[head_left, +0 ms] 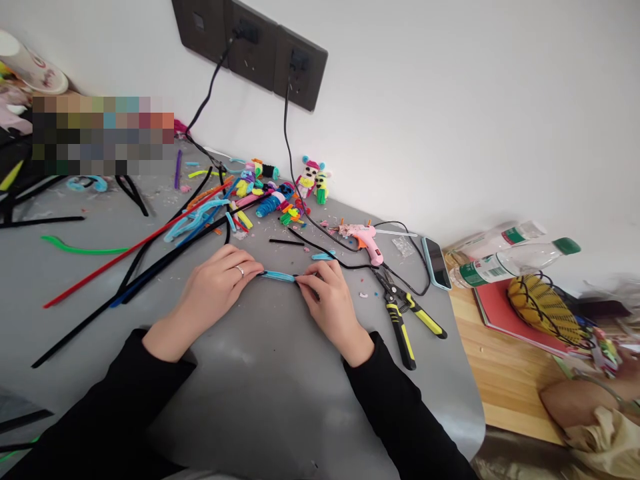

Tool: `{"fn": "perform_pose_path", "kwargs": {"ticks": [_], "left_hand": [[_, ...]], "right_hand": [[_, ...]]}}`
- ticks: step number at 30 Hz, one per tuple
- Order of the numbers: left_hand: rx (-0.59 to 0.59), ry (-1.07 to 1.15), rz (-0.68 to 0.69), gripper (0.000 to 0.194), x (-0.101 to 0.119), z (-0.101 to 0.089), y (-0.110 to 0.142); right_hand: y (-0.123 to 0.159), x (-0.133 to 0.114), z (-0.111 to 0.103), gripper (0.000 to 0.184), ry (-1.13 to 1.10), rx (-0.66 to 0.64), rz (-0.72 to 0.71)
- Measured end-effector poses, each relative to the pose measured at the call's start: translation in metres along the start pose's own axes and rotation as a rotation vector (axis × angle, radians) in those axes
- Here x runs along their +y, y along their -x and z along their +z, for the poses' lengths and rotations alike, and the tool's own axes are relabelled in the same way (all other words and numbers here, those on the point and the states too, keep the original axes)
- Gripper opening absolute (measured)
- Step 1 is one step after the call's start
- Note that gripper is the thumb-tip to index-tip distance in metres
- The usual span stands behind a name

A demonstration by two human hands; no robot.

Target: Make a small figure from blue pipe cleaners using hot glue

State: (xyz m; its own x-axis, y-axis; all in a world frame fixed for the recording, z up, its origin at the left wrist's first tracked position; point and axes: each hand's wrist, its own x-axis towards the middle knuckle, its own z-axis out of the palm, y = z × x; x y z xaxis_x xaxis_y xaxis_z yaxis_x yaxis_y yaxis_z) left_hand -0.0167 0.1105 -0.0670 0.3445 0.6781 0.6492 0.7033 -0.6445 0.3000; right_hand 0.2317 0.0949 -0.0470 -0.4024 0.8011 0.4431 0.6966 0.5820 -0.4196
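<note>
Between my two hands a short light-blue pipe cleaner piece (279,276) with dark ends is held level above the grey table (280,387). My left hand (220,283), with a ring on one finger, pinches its left end. The fingertips of my right hand (330,300) are closed on its right end. Whether it is one strand or several pressed together I cannot tell. Just behind my right hand lies a small blue piece (324,255). To the right rest yellow-and-black pliers (400,320) with handles spread, and a pink glue gun (367,241).
Long pipe cleaners, among them a red one (140,240) and a green one (83,247), spread across the left. Several fuzzy figures (310,177) stand or lie near the wall. A phone (436,263) and bottles (515,262) are at right, near another person's arm (580,403). Cords hang from sockets (250,47).
</note>
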Motion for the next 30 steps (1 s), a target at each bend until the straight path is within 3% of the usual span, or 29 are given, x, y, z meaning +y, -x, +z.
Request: {"fn": "perform_pose_path", "kwargs": {"ticks": [10, 21, 30], "left_hand": [[-0.005, -0.014, -0.006, 0.029, 0.002, -0.001, -0.002], [-0.026, 0.019, -0.025, 0.031, 0.0, -0.001, 0.001], [-0.024, 0.028, -0.048, 0.032, 0.0, -0.001, 0.002]], "right_hand": [[0.0, -0.008, -0.003, 0.025, 0.08, 0.009, -0.048], [0.006, -0.013, -0.001, 0.029, 0.273, -0.104, -0.143], [-0.001, -0.012, 0.004, 0.025, 0.076, 0.038, 0.021]]}}
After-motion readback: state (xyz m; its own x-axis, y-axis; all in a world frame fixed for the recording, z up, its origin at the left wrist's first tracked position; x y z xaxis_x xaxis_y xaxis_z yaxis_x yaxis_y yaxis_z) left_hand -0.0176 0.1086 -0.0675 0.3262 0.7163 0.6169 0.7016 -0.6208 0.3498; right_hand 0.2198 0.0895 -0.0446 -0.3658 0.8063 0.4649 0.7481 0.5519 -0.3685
